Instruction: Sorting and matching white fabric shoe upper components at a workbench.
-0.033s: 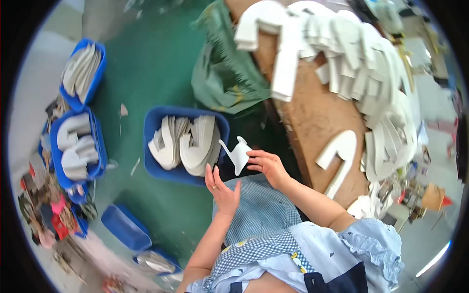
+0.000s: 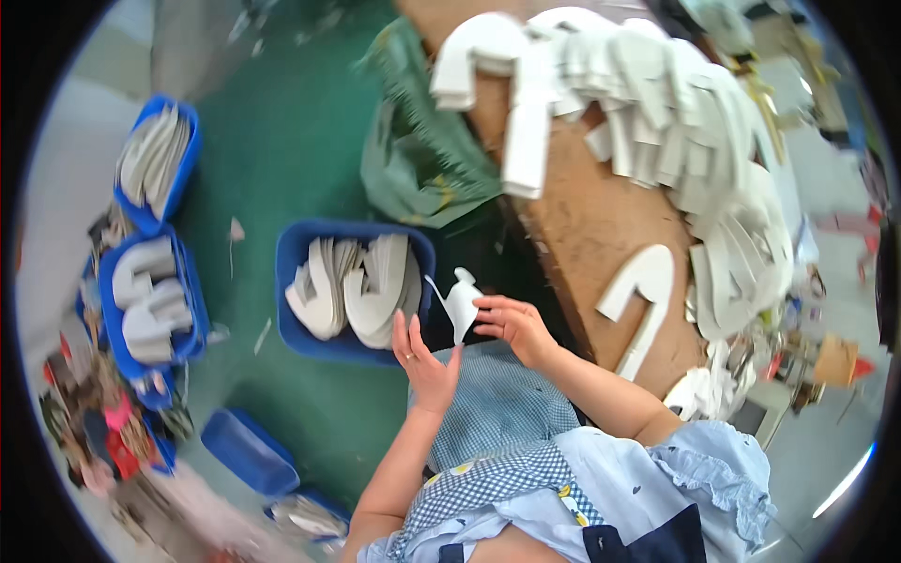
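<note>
My right hand pinches a small, thin white curved piece by its right edge, between thumb and fingers. The piece hangs in front of my apron, with its narrow end pointing down. My left hand is open beside it, fingers raised and apart, the thumb tip at or very close to the piece's lower end; whether they touch I cannot tell. Just beyond the left fingers stands a blue bin packed with upright stacks of white curved pieces.
At right, a brown tabletop carries overlapping white hook-shaped pieces and a single hook-shaped piece. A green woven sack hangs at its far edge. More blue bins stand left on the green floor, another blue bin nearer.
The held white piece has turned slightly, and its lower end has come down to my left thumb. The surroundings sit a little lower in the picture, with the table shifted left.
</note>
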Demonstrator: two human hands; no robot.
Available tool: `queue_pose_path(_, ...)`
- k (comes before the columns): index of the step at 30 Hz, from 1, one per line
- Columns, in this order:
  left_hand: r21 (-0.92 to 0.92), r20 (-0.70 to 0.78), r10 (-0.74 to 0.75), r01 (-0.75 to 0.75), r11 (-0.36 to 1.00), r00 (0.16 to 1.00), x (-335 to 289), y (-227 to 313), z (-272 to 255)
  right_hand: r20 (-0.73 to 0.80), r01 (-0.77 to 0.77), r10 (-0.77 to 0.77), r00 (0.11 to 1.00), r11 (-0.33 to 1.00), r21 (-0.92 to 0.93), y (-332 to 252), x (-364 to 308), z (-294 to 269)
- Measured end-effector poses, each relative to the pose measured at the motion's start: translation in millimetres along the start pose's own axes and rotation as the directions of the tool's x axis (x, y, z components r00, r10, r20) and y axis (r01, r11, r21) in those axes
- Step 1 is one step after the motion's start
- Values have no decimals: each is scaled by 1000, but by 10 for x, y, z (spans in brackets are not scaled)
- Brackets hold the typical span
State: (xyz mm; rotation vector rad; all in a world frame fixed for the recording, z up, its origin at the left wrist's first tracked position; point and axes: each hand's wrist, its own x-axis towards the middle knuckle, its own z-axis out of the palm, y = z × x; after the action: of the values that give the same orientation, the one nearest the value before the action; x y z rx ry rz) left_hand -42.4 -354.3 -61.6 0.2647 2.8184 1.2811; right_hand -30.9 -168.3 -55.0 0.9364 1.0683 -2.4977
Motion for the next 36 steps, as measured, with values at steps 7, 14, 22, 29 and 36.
queue_pose_path(7, -362, 398, 392, -251, 898, 829, 574, 812, -71, -178, 207, -270, 946, 930, -304, -587, -1093, -173)
queue_pose_path(14, -405, 659, 436, -200, 892, 613, 379, 1761, 450, 54, 374, -639, 767, 378, -847, -870, -1695, -580)
queue_pose_path(22, -347, 454, -427, 596, 724, 782, -152, 143, 1017, -266, 328, -515, 815, 788, -522, -1076, -1383, -2075)
queue_pose_path(29, 394, 618, -534, 360, 845, 576, -2079, -2007, 643, -10, 283, -284, 959, 959, -22, -1649, -914, -2534)
queue_pose_path(36, 404, 757, -515, 331, 853, 403, -2606, -1958, 1300, 36, 289, -289, 957, 927, -238, -1640, -781, -2716)
